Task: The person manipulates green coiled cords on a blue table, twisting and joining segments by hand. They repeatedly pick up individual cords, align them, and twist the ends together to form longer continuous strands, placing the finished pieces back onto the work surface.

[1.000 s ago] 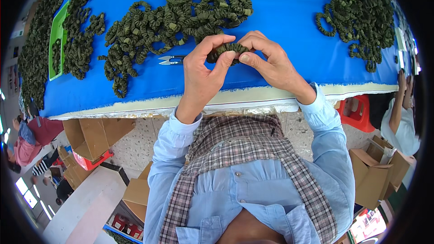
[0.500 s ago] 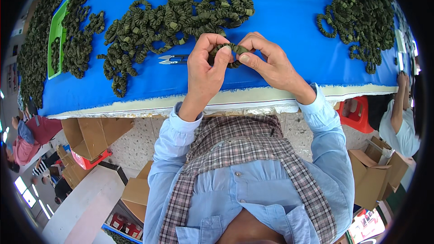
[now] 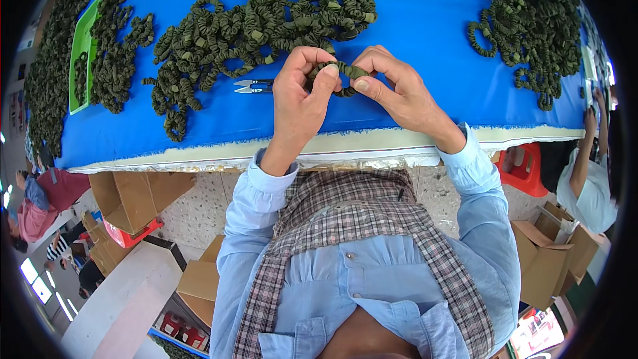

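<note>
A dark green gathered-fabric hair scrunchie [image 3: 347, 72] is pinched between my two hands, just above the blue-covered table [image 3: 412, 13]. My left hand [image 3: 302, 90] grips its left side with thumb and fingers. On its right side, my right hand [image 3: 395, 90] closes with the thumb laid along the band. The fingers partly cover the ring. Left of my left hand lies a pair of thread snips [image 3: 254, 86], blades pointing left, its handle end hidden behind that hand. Just beyond my hands spreads a heap of similar scrunchies [image 3: 259, 23].
More scrunchies are piled at the far right [image 3: 531, 20] and along the left side. A green tray [image 3: 81, 53] stands among the left piles. Cardboard boxes [image 3: 143, 196] and a red stool [image 3: 525, 169] sit below the table edge. Other people work at both sides.
Both hands keep their hold on the scrunchie. My left hand has shifted very slightly to the left; otherwise almost nothing differs.
</note>
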`<state>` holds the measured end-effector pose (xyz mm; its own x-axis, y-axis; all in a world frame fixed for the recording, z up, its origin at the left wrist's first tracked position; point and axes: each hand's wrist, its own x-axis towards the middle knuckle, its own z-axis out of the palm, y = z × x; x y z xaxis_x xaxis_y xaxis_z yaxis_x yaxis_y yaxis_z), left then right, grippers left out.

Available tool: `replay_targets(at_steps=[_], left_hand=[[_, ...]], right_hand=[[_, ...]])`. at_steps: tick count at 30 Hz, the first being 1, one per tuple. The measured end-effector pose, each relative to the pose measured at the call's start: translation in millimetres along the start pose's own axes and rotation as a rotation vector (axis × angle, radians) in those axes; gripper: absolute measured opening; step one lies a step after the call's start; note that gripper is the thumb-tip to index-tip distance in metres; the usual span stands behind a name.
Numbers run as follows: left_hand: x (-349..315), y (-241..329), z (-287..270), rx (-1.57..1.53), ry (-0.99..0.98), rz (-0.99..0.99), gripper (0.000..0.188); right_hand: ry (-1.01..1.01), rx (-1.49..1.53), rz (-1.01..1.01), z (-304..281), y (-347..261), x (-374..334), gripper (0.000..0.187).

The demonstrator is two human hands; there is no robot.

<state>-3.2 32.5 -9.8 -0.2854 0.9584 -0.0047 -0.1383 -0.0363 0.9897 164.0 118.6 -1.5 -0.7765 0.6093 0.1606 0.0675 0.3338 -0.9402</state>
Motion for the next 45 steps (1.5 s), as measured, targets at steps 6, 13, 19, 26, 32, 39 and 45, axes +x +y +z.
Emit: replay_targets(at_steps=[6,13,19,26,32,39,45], left_hand=[[2,1,0,-0.014,-0.039,0.027,0.015],[-2,7,4,0.077,-0.109,0.061,0.02],[-4,4,6,0.081,-0.105,0.056,0.019],[-4,6,6,0.045,-0.129,0.052,0.024],[-3,8,5,-0.011,-0.16,-0.005,0.026],[-2,3,6,-0.087,-0.116,-0.043,0.016],[2,0,5,-0.113,-0.133,0.029,0.014]], right_hand=[[0.025,0.007,-0.035,1,1,1,0.025],[0.078,0.042,-0.033,3,0,0,0.029],[0.058,0.101,0.031,2,-1,-2,0.029],[0.044,0.176,0.107,2,-2,-2,0.028],[0.049,0.202,0.136,3,4,-4,0.024],[0.067,0.141,0.055,4,0,-1,0.024],[0.062,-0.081,-0.028,1,-5,1,0.023]])
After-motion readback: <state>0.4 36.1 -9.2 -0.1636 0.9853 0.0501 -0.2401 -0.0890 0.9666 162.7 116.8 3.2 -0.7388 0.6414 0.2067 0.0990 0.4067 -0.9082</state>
